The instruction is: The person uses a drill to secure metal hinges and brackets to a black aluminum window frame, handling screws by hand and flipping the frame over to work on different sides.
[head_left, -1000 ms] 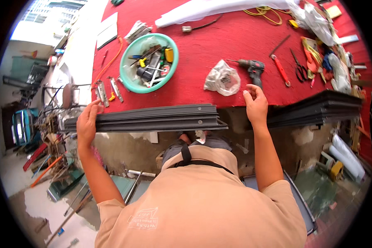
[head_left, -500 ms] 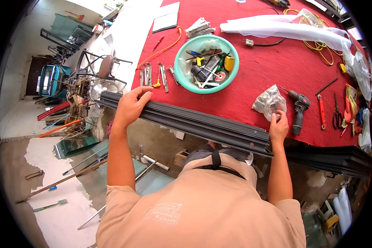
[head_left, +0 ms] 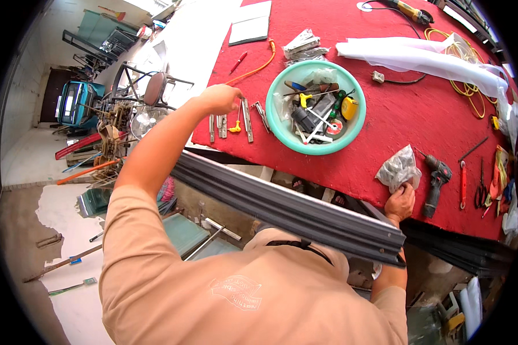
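Red worktop (head_left: 408, 115), cluttered floor (head_left: 23, 241).
White lettering (head_left: 236, 292) on tan shirt (head_left: 305, 313); left hand (head_left: 220, 99) at metal strip (head_left: 247, 123), right hand (head_left: 399, 202) at plastic bag (head_left: 398, 168); can't tell either's grip.

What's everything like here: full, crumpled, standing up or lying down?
Green basin, upright, holding tools.
Plastic bag, crumpled, right hand at its near edge.
Drill, lying on its side.
White sheeting, bunched lengthwise.
Metal strips, lying in a loose row; left hand at one, grip unclear.
Dark bars, slanting across.
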Demonstrator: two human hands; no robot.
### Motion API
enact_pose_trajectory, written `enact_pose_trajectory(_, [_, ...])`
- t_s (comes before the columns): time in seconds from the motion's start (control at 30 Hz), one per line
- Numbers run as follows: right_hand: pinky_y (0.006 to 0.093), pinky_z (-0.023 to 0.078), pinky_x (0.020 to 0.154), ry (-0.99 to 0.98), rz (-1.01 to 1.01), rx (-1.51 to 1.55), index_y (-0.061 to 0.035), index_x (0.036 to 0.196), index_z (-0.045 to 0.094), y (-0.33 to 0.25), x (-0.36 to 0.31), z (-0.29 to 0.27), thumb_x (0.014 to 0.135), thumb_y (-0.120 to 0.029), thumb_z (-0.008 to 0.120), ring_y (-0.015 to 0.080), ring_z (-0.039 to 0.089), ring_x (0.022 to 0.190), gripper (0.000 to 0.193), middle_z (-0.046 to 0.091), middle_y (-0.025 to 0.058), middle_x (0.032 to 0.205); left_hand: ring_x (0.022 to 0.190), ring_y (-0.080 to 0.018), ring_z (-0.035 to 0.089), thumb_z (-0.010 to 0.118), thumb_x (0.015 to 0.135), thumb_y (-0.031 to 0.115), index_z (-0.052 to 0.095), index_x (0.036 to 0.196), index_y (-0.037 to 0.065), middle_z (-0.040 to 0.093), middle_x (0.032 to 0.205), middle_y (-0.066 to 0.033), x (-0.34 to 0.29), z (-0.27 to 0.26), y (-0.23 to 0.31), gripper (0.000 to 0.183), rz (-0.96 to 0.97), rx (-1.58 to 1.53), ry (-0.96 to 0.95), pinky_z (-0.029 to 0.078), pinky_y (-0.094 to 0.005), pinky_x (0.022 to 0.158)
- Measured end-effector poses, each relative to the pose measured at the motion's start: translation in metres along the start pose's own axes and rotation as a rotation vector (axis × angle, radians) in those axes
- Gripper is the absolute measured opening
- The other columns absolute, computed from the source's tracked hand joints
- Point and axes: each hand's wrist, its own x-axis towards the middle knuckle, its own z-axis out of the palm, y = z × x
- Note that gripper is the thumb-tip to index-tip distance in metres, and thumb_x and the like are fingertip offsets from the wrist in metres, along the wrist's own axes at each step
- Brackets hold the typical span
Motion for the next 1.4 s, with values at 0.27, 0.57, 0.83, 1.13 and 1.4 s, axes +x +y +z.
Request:
enact_pose_trajectory(0.27, [0.0536, 0.055, 0.091, 0.029, -0.045, 0.002, -0.011, 0.124, 0.072, -0.002, 0.0, -0.003, 0.107, -0.021, 0.061, 0.0432, 0.07, 0.107, 0.022, 0.072, 0.0147, 0.11, 0.133, -0.0371, 0.069, 0.073, 0.099, 0.016, 0.068, 0.152, 0.014, 0.068, 0.139, -0.0164, 0.104, 0.074, 0.003, 0.053, 0.339, 0.217, -0.058, 0.061, -0.0502, 0.109])
enact_pose_trajectory(0.57, [0.0544, 0.055, 0.093, 0.021, -0.06, -0.023, -0.0088, 0.127, 0.072, 0.003, 0.001, -0.002, 0.107, -0.025, 0.06, 0.045, 0.07, 0.108, 0.028, 0.073, 0.0168, 0.114, 0.128, -0.038, 0.068, 0.084, 0.09, 0.02, 0.074, 0.129, 0.01, 0.07, 0.134, -0.0142, 0.138, 0.104, -0.008, 0.041, 0.57, 0.135, 0.048, 0.061, -0.0507, 0.107])
enact_pose_trajectory(0.83, [0.0542, 0.056, 0.093, 0.03, -0.056, 0.002, -0.0108, 0.127, 0.073, 0.005, 0.001, 0.001, 0.107, -0.026, 0.061, 0.0434, 0.07, 0.109, 0.028, 0.074, 0.0151, 0.115, 0.11, -0.042, 0.074, 0.081, 0.098, 0.019, 0.072, 0.115, 0.008, 0.075, 0.111, -0.0158, 0.054, 0.013, -0.021, 0.023, 0.391, 0.053, -0.151, 0.057, -0.0558, 0.093])
enact_pose_trajectory(1.13, [0.0565, 0.055, 0.095, -0.142, 0.024, 0.119, -0.0132, 0.123, 0.072, 0.001, 0.012, -0.016, 0.107, -0.027, 0.065, 0.046, 0.071, 0.113, 0.022, 0.077, 0.0168, 0.118, 0.109, -0.0361, 0.07, 0.077, 0.103, 0.009, 0.07, 0.118, 0.002, 0.07, 0.113, -0.016, -0.105, -0.068, 0.042, 0.018, 0.243, -0.396, 0.379, 0.055, -0.0485, 0.096])
enact_pose_trajectory(1.4, [0.0248, 0.049, 0.078, -0.142, 0.198, 0.942, 0.0017, 0.119, 0.079, 0.017, 0.09, -0.151, 0.115, -0.02, 0.069, 0.0055, 0.057, 0.083, 0.024, 0.073, -0.0036, 0.102, 0.091, -0.0349, 0.07, 0.073, 0.11, 0.018, 0.072, 0.12, -0.002, 0.073, 0.096, -0.0192, -0.185, -0.11, 0.164, 0.022, 0.235, -0.599, 0.497, 0.054, -0.0472, 0.085])
